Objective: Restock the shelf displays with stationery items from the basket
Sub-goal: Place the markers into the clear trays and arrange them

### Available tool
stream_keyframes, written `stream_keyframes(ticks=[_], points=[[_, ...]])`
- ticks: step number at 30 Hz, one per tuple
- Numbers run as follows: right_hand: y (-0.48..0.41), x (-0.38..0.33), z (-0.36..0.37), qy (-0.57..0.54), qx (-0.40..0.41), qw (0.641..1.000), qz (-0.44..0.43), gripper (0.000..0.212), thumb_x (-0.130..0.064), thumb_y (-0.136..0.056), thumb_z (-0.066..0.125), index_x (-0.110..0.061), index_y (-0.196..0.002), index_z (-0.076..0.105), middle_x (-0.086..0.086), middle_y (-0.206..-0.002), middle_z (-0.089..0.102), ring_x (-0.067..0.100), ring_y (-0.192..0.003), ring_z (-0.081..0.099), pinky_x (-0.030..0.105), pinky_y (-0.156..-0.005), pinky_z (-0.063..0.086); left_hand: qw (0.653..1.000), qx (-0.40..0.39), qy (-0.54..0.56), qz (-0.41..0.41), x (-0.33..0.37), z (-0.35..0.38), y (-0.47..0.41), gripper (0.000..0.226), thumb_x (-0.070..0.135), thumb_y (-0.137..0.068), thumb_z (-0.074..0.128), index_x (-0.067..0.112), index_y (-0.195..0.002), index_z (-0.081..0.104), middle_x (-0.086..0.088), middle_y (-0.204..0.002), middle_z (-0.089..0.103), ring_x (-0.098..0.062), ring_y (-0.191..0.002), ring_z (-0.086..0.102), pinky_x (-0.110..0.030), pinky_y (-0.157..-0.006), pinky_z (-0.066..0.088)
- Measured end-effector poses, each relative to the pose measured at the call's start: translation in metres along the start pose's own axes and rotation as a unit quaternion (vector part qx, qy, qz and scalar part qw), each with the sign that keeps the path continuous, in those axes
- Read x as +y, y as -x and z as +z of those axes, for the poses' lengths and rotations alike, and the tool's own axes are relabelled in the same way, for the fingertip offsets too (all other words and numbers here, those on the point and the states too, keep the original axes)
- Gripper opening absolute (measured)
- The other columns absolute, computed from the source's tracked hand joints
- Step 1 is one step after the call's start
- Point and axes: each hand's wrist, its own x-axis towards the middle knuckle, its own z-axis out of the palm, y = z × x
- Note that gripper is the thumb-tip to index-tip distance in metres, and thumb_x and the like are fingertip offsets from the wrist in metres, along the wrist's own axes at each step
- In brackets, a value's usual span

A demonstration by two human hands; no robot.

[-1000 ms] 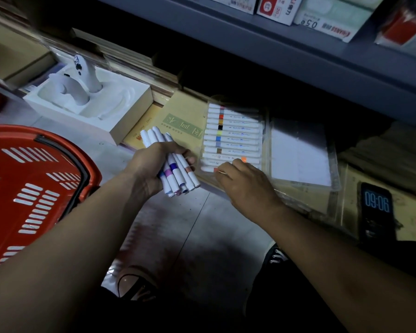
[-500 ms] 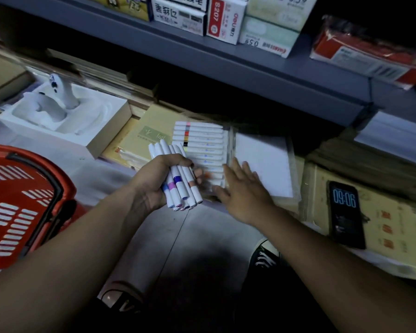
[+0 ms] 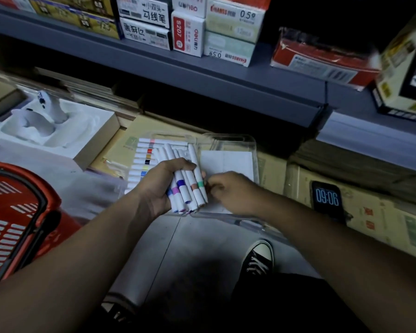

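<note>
Looks like the middle of refilling the clear marker case [image 3: 226, 137], down on the cardboard boxes [image 3: 273, 169] under the grey shelf [image 3: 226, 75]. Holding a fistful of loose markers [image 3: 190, 188] in the left hand [image 3: 159, 186], grip wrapped tight round the bundle with the coloured bands at the near end. Reaching in from the right with the right hand [image 3: 233, 191], fingers curled, tips right up against the green-banded marker [image 3: 200, 183] on the right edge of the bundle. Can't tell if that grip has actually pinched it or is only touching.

Already got a row of markers [image 3: 144, 162] slotted in the left half of the case, partly hidden behind the bundle. Just a white insert [image 3: 226, 162] in the right half. Red basket [image 3: 22, 212] parked well off to the left on the floor [image 3: 202, 248].

Next up, at a guess: draw one marker clear without dragging its neighbours along, then lay it flat in a free slot at the near end of the row. Probably needs a slightly looser left grip for that.
</note>
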Motion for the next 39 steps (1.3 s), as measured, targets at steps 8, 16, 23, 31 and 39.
stream_keyframes(ticks=[8, 16, 23, 31, 39], points=[[0.003, -0.022, -0.016, -0.275, 0.010, 0.960, 0.043, 0.030, -0.003, -0.085, 0.079, -0.004, -0.112, 0.065, 0.022, -0.090, 0.074, 0.028, -0.072, 0.070, 0.041, -0.070, 0.063, 0.998, 0.061, 0.016, 0.014, -0.001, 0.010, 0.000, 0.045, 0.001, -0.083, 0.064, -0.010, -0.127, 0.059, -0.026, -0.098, 0.072, -0.038, -0.076, 0.071, -0.044, -0.064, 0.060], [-0.032, -0.015, -0.026, -0.219, 0.046, 0.974, 0.036, 0.016, 0.009, -0.082, 0.067, 0.001, -0.094, 0.071, 0.021, -0.083, 0.074, 0.023, -0.058, 0.066, 0.031, -0.061, 0.057, 0.988, 0.133, 0.051, 0.059, -0.003, 0.002, -0.008, 0.039, -0.003, -0.077, 0.068, -0.008, -0.115, 0.059, -0.027, -0.095, 0.070, -0.038, -0.076, 0.073, -0.050, -0.068, 0.062], [-0.062, 0.022, -0.028, -0.002, 0.224, 0.974, -0.030, 0.019, -0.008, -0.096, 0.060, -0.019, -0.106, 0.072, 0.002, -0.107, 0.071, 0.020, -0.095, 0.066, 0.031, -0.079, 0.053, 0.982, 0.177, 0.056, 0.046, -0.019, -0.026, 0.010, 0.046, -0.001, -0.090, 0.064, -0.003, -0.135, 0.053, -0.030, -0.103, 0.071, -0.035, -0.077, 0.075, -0.043, -0.061, 0.060], [-0.077, 0.045, -0.048, 0.135, 0.275, 0.952, 0.007, 0.038, -0.009, -0.102, 0.048, -0.026, -0.132, 0.063, 0.008, -0.113, 0.072, 0.031, -0.101, 0.066, 0.032, -0.083, 0.050, 0.988, 0.147, 0.045, 0.018, -0.020, -0.034, 0.000, 0.041, 0.000, -0.084, 0.068, -0.005, -0.123, 0.058, -0.033, -0.105, 0.071, -0.044, -0.090, 0.074, -0.051, -0.074, 0.059], [-0.087, 0.054, -0.049, 0.262, 0.270, 0.926, -0.001, 0.042, -0.013, -0.104, 0.045, -0.032, -0.140, 0.057, 0.002, -0.121, 0.070, 0.027, -0.102, 0.067, 0.037, -0.088, 0.055, 0.993, 0.097, 0.063, 0.034, -0.007, -0.035, -0.017, 0.022, 0.001, -0.085, 0.067, 0.006, -0.105, 0.060, -0.018, -0.078, 0.074, -0.038, -0.086, 0.076, -0.047, -0.065, 0.061]])
